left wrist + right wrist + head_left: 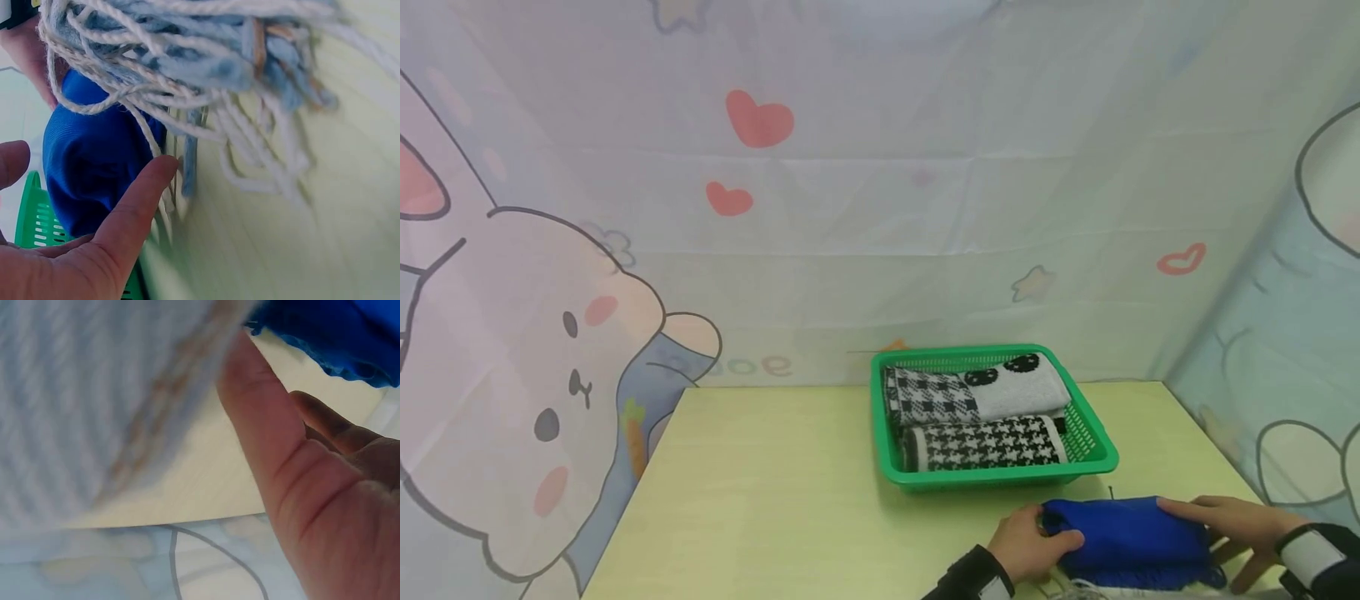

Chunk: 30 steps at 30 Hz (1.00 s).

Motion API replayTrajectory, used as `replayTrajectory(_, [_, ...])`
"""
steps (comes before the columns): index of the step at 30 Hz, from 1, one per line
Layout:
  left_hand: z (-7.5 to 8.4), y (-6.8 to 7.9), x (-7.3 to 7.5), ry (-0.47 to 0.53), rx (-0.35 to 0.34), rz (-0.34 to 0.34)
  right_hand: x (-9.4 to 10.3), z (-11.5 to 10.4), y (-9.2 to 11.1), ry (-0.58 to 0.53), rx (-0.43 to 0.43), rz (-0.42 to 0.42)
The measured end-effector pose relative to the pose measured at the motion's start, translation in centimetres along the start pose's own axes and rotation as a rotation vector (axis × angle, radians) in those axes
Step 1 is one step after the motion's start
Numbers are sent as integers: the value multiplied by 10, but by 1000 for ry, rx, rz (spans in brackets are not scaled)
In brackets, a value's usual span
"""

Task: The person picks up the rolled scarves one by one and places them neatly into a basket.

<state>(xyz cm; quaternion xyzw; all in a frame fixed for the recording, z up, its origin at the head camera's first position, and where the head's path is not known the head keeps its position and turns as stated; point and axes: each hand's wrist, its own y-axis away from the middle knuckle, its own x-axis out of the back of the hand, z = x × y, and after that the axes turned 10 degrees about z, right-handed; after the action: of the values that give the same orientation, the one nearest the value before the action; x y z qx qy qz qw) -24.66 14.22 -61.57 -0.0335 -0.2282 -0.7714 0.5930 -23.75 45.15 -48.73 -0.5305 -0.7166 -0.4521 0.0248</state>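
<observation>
A folded blue scarf (1131, 542) lies near the table's front edge, on top of a pale blue and white fringed scarf (1078, 588). My left hand (1030, 546) holds the blue scarf's left end, thumb over the top. My right hand (1228, 521) rests on its right end with fingers stretched flat. In the left wrist view the blue scarf (94, 169) sits between thumb and a straight finger (134, 209), with pale fringe (187, 69) hanging close above. The right wrist view shows my right hand's fingers (275, 444) straight under the blue scarf (331, 337), beside a blurred pale scarf (94, 406).
A green plastic basket (1101, 454) stands just behind the blue scarf, holding a checked grey scarf (973, 393) and a houndstooth scarf (985, 443). The yellow table (760, 492) stretches left of the basket. Printed fabric walls close in behind and at the right.
</observation>
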Motion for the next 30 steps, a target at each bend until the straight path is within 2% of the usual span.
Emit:
replayTrajectory(5, [2, 0, -2, 41, 27, 18, -1, -1, -4, -17, 15, -9])
replayTrajectory(13, [-13, -20, -10, 125, 64, 25, -6, -11, -12, -8, 17, -9])
replayTrajectory(18, [-16, -26, -14, 169, 80, 34, -9, -16, -12, 13, 26, 1])
replayTrajectory(27, [-12, -30, -19, 188, 78, 86, -12, -22, -14, 43, 36, 11])
replayTrajectory(30, [-3, -20, -16, 196, 93, 92, -14, -21, -17, 45, 45, 32])
